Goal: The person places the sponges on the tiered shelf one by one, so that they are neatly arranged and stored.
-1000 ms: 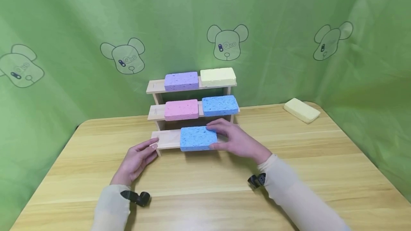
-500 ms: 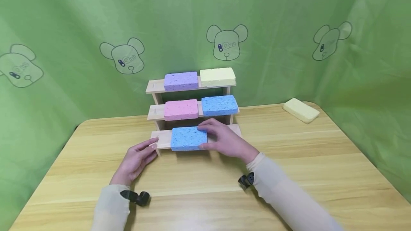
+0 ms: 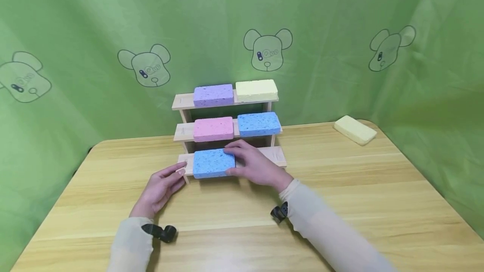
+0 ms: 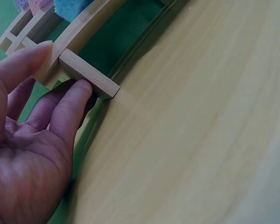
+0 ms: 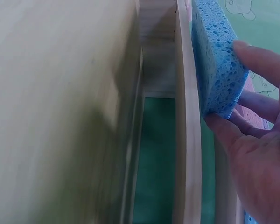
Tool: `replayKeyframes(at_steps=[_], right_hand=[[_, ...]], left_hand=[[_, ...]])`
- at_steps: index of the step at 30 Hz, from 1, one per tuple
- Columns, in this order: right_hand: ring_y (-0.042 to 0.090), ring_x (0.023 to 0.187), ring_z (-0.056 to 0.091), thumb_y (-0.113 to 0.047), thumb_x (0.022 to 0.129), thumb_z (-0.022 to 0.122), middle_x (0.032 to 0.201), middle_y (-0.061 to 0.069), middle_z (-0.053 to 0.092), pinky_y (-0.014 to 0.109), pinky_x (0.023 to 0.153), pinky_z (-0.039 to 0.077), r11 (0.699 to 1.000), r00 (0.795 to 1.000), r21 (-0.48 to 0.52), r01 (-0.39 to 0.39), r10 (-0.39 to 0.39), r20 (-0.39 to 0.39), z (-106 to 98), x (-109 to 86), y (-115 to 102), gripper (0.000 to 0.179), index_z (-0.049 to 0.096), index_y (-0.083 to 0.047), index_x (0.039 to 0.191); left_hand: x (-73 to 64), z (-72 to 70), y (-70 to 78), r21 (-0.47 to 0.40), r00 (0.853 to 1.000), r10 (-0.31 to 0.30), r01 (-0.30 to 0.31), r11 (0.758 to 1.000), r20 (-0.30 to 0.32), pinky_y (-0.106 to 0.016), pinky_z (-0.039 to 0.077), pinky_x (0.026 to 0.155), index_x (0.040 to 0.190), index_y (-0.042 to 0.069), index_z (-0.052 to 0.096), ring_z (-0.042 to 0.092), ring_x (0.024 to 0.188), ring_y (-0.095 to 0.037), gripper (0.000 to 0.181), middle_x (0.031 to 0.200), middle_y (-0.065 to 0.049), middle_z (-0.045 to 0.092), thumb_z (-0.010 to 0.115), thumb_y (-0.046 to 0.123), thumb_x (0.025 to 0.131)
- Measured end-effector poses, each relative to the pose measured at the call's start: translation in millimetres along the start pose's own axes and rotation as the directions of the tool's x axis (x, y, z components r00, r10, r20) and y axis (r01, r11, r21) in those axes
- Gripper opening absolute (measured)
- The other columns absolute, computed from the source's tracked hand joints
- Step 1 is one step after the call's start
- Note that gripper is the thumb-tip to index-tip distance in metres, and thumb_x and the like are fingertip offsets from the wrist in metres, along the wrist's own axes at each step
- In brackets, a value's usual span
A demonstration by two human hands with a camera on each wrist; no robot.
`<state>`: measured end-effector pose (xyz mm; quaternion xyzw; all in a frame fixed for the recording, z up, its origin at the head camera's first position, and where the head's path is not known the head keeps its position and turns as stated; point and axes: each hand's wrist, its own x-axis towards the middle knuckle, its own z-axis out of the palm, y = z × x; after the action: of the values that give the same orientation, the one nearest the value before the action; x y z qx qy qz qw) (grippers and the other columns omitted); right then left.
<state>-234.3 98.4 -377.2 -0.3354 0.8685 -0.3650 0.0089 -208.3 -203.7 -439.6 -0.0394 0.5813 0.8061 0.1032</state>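
A three-tier wooden shelf (image 3: 277,157) stands at the back of the table. My right hand (image 3: 259,166) grips the right end of a blue sponge (image 3: 211,163) that lies on the lowest tier, towards its left side. In the right wrist view, the thumb and fingers hold the end of this blue sponge (image 5: 219,60) just over the board. My left hand (image 3: 160,190) holds the left end of the lowest tier. In the left wrist view its thumb lies at the board's end and a fingertip touches the wooden leg (image 4: 88,73).
On the middle tier sit a pink sponge (image 3: 213,129) and a second blue sponge (image 3: 259,124). The top tier bears a purple sponge (image 3: 213,95) and a pale yellow sponge (image 3: 256,90). Another yellow sponge (image 3: 355,130) lies at the table's back right. A green curtain (image 3: 325,87) hangs behind.
My right hand has slid the blue sponge leftward along the lowest tier, baring the tier's right end. My left hand has stayed at the shelf's left end.
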Motion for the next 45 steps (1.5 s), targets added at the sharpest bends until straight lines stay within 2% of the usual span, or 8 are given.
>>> replayKeyframes(at_steps=[6,12,19,24,30,37,45], right_hand=[[0.021,0.131,0.044,-0.030,0.088,0.076,0.141,0.004,0.047,0.034,0.113,0.033,1.000,1.000,0.008,-0.018,0.018,0.002,6.7,7.4,-1.2,0.062,0.054,-0.002,0.138],[0.021,0.130,0.044,-0.030,0.088,0.076,0.141,0.005,0.047,0.033,0.113,0.033,0.999,0.999,-0.012,-0.045,0.045,0.018,9.0,10.3,0.7,0.061,0.054,-0.004,0.139],[0.023,0.134,0.041,-0.034,0.086,0.077,0.146,0.007,0.044,0.036,0.114,0.031,0.998,0.998,-0.035,-0.045,0.046,0.042,5.0,10.0,-0.2,0.069,0.050,-0.005,0.143],[0.025,0.135,0.040,-0.036,0.087,0.076,0.148,0.007,0.042,0.040,0.115,0.031,0.998,0.997,-0.029,-0.057,0.058,0.041,-3.1,2.8,-0.4,0.071,0.048,-0.005,0.144],[0.027,0.133,0.041,-0.033,0.088,0.074,0.148,0.009,0.042,0.043,0.114,0.031,0.998,0.998,-0.034,-0.054,0.055,0.022,-12.7,-9.4,5.5,0.068,0.047,-0.004,0.144],[0.025,0.128,0.047,-0.031,0.088,0.075,0.140,0.005,0.049,0.043,0.111,0.036,0.999,0.999,0.003,-0.042,0.042,-0.011,-19.1,-18.0,12.0,0.060,0.053,-0.007,0.139],[0.023,0.127,0.048,-0.028,0.090,0.074,0.134,0.004,0.053,0.039,0.112,0.037,0.995,0.998,0.067,-0.067,0.068,-0.007,-30.2,-31.3,12.8,0.053,0.057,-0.005,0.134]], left_hand=[[-0.9,-0.6,-0.2,0.013,1.000,-0.002,0.002,1.000,-0.009,-0.035,0.048,0.101,0.130,-0.002,0.060,0.061,0.112,-0.017,0.036,0.143,-0.013,0.049,0.065,0.004,0.094],[-1.0,0.5,0.2,0.017,1.000,0.003,-0.003,1.000,0.005,-0.035,0.048,0.101,0.133,-0.006,0.054,0.061,0.113,-0.017,0.041,0.147,-0.017,0.043,0.064,0.003,0.095],[0.1,0.2,0.3,0.006,1.000,0.004,-0.004,1.000,-0.002,-0.035,0.049,0.100,0.128,-0.002,0.061,0.062,0.111,-0.017,0.034,0.142,-0.013,0.050,0.064,0.002,0.094],[0.6,0.2,-0.3,0.011,1.000,0.004,-0.004,1.000,-0.001,-0.035,0.049,0.100,0.127,-0.001,0.062,0.062,0.112,-0.017,0.033,0.139,-0.010,0.052,0.065,0.003,0.094],[1.1,-0.4,-0.4,0.015,1.000,-0.004,0.004,1.000,-0.001,-0.034,0.048,0.100,0.128,-0.001,0.062,0.062,0.112,-0.017,0.034,0.142,-0.013,0.049,0.065,0.004,0.094],[0.6,-1.1,1.1,0.015,1.000,-0.001,0.001,1.000,0.009,-0.035,0.049,0.100,0.118,0.007,0.070,0.063,0.110,-0.017,0.025,0.138,-0.011,0.053,0.065,0.002,0.094],[1.4,0.4,1.9,0.017,1.000,-0.007,0.007,1.000,0.003,-0.035,0.049,0.099,0.120,0.006,0.068,0.063,0.109,-0.017,0.027,0.139,-0.011,0.052,0.064,0.002,0.094]])
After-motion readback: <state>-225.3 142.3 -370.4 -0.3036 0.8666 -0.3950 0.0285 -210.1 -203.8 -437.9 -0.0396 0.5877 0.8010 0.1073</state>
